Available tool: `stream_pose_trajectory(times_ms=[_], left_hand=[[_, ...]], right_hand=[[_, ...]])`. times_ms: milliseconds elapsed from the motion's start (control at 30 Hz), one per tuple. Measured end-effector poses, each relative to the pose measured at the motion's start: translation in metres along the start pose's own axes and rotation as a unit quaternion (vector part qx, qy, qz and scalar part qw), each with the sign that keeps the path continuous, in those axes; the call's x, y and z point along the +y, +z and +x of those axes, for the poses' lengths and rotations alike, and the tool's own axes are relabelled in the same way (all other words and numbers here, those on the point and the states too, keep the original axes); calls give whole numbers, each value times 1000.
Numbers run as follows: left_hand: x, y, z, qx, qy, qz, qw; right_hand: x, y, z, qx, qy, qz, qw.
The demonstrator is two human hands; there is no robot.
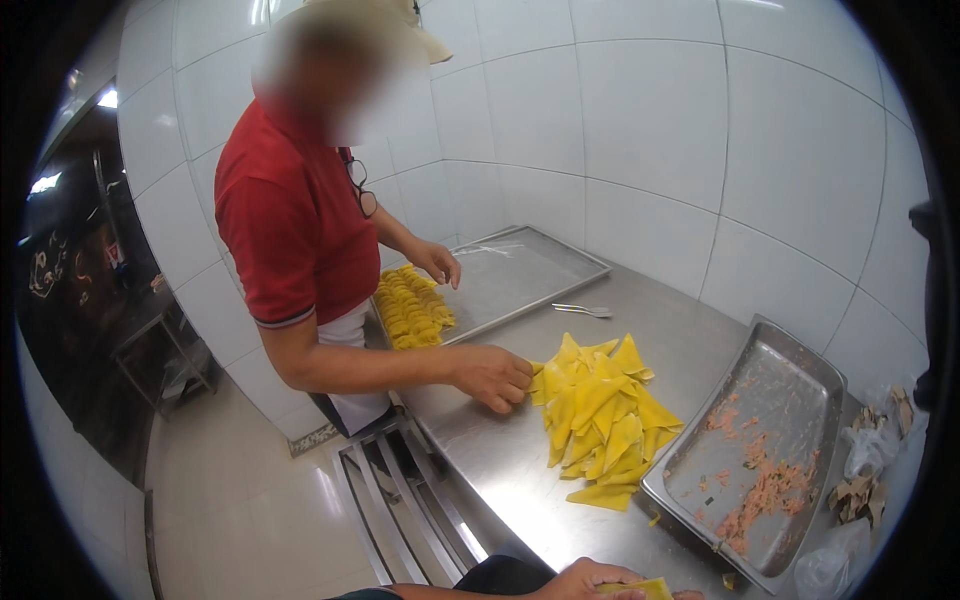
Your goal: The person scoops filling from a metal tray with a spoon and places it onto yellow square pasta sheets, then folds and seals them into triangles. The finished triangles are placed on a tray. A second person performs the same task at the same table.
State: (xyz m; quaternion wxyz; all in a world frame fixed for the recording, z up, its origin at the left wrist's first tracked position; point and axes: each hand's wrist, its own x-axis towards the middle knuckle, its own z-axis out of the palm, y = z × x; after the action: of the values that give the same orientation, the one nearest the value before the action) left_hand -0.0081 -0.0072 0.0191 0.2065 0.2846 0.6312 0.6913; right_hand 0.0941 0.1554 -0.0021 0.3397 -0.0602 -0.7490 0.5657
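Observation:
At the lower edge my left hand [590, 580] is closed on a folded yellow dough piece [652, 590]. Beside the dough's right end, only a sliver of my right hand [687, 595] shows; its other fingers are cut off by the frame. Ahead of my hands, a heap of yellow folded dough pieces [600, 420], mostly triangular, lies on the steel table [500, 480]. To its right a deep metal tray [665, 478] holds scattered pink filling [770, 490] with green bits.
A co-worker in a red shirt [290, 200] stands across at left, one hand [490, 378] at the heap, the other [437, 262] over a flat tray [560, 250] with rows of shaped yellow dough [410, 310]. A fork [583, 311] lies behind the heap. Plastic bags [870, 450] sit far right.

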Motion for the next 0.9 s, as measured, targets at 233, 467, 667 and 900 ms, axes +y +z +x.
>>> stream_pose_trajectory(times_ms=[233, 467, 667, 900], left_hand=[[9, 2, 2, -57, -56, -87, 993], [7, 0, 5, -38, -38, -53, 997], [9, 0, 5, -38, -15, -37, 998], [0, 4, 4, -18, 1, 1, 1000]], right_hand=[[5, -2, -7, 21, -52, -73, 996], [-3, -2, -5, -3, -27, -66, 997], [-7, -6, -1, -12, -59, -103, 993], [-1, -8, 0, -1, -60, -53, 997]])
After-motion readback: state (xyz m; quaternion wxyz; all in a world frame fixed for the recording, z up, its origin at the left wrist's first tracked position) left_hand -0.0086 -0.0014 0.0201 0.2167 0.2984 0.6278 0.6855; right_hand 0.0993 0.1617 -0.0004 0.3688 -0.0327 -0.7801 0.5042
